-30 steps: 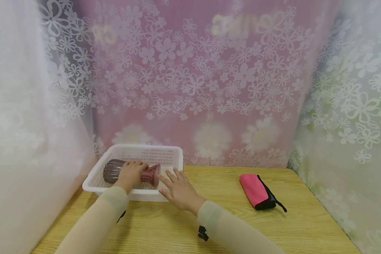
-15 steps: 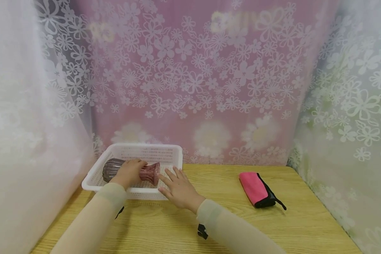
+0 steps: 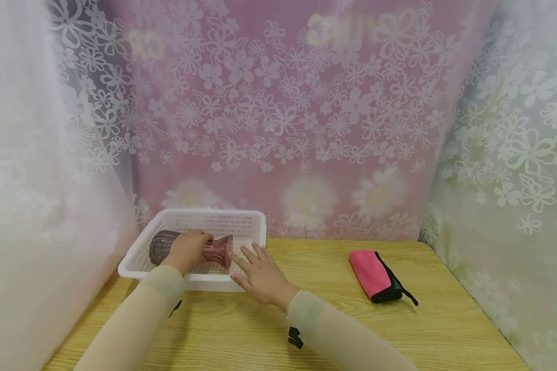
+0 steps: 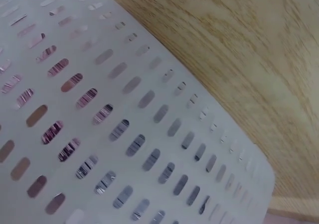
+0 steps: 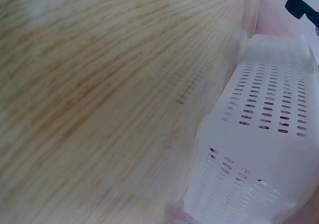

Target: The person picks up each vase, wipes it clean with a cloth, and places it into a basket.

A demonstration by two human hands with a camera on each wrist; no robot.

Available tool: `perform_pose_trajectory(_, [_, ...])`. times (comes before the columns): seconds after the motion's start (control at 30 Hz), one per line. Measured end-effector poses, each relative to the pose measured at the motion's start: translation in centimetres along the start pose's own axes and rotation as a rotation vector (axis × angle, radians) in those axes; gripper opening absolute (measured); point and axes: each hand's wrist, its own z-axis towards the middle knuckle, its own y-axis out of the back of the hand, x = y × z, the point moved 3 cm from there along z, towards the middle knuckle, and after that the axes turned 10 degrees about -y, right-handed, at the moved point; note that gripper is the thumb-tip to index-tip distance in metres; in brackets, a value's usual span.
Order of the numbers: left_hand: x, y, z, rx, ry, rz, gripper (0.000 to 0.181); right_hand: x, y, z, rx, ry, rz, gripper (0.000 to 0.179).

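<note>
A ribbed glass vase (image 3: 219, 251), purple-grey at its round body and pink at its flared neck, lies on its side inside a white plastic basket (image 3: 223, 278). My left hand (image 3: 187, 251) grips the vase around its middle from above, fingers bent over the far side. At the basket's front right corner, my right hand (image 3: 263, 278) has its fingers spread over the rim, close to the vase's mouth. Whether a fingertip touches the vase cannot be made out. In the left wrist view, the basket's slotted wall (image 4: 164, 134) shows pieces of the vase through its holes; the hand is out of sight there.
A folded pink cloth (image 3: 369, 275) with a black edge and strap lies to the right on the wooden table (image 3: 315, 319). Flower-patterned curtains (image 3: 288, 118) stand behind the table and on both sides, with the left one close to the basket.
My left hand's fingers lie a little further over the far side of the vase. The right hand and the basket have stayed in place.
</note>
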Motion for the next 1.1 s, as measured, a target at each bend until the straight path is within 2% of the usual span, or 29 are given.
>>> perform_pose_trajectory(0.37, [0.09,-0.16,0.11,0.014,-0.002,0.019,0.068,0.09,0.11,0.04,-0.011,0.006,-0.004,0.063])
perform_pose_trajectory(0.7, [0.04,-0.08,-0.13,0.028,0.010,0.000,0.069,0.10,0.19,-0.01,-0.005,0.001,-0.003,0.063])
perform_pose_trajectory(1.1, [0.19,-0.63,-0.15,-0.040,-0.020,-0.060,0.063,0.09,0.23,-0.15,0.014,-0.005,-0.004,0.061])
